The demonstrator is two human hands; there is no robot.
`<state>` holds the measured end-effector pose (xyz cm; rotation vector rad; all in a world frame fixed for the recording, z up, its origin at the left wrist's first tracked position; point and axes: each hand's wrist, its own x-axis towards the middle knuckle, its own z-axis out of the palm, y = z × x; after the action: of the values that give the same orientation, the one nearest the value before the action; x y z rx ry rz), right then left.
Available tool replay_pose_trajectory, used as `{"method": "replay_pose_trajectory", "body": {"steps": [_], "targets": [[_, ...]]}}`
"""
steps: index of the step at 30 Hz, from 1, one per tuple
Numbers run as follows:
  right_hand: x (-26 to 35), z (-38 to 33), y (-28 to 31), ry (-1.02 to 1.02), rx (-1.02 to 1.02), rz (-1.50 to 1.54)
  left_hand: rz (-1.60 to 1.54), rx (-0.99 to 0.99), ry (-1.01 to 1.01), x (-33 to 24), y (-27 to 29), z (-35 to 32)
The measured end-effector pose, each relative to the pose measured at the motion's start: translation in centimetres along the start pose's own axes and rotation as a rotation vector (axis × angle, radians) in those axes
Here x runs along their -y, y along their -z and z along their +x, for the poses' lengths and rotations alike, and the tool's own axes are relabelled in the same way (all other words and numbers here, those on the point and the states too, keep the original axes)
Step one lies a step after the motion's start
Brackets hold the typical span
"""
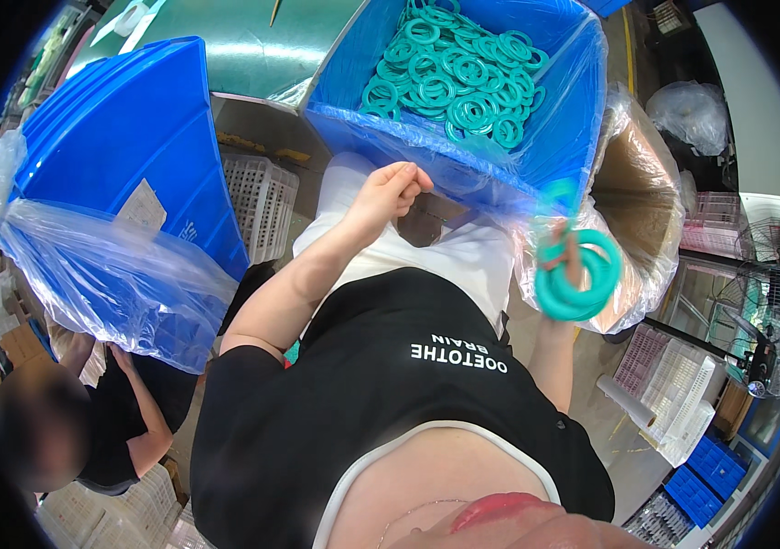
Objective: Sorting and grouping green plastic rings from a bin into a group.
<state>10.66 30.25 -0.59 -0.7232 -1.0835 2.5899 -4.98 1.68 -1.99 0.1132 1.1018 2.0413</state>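
layout about the ring bin [573,101], read from left to right. far to the left of the ring bin, a co-worker [108,462] in a dark top has both forearms raised beside a second blue bin [124,137], which leans; clear film [124,284] drapes over its near side. left of the ring bin, beyond its far left corner, extends a green tabletop [252,46]; a white lattice crate [262,206] lies lower, between the two bins. the left hand [390,195] is just off the near wall of the ring bin, left of its middle; its fingers are curled inward, loosely clenched. inside the ring bin, teal rings [470,71] lie heaped. the right hand [571,261], blurred, is just outside the near right corner of the ring bin, its fingers grasping several held rings [602,274], also teal; their exact number cannot be told. right of the ring bin stands a brown container [632,178] with film about its rim; farther right, a fan [760,302].
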Motion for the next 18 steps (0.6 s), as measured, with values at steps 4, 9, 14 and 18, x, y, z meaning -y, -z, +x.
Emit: {"method": "replay_pose_trajectory", "body": {"steps": [4, 9, 14, 18], "targets": [[1.5, 1.1, 1.0, 0.022, 0.18, 0.148, 0.004, -0.021, 0.155, 0.9, -2.1, -0.4], [-2.5, -0.2, -3.9, -0.001, 0.128, -0.368, 0.033, 0.108, 0.206, 2.7, -4.0, -0.4], [-3.7, -0.8, -5.8, 0.021, 0.052, -0.904, 0.424, 0.129, 0.098, 2.7, -5.8, -1.5], [-5.1, 0.3, -3.3, 0.203, 0.115, -1.047, 0.425, 0.173, 0.137, 2.3, -5.7, -1.7]]}}
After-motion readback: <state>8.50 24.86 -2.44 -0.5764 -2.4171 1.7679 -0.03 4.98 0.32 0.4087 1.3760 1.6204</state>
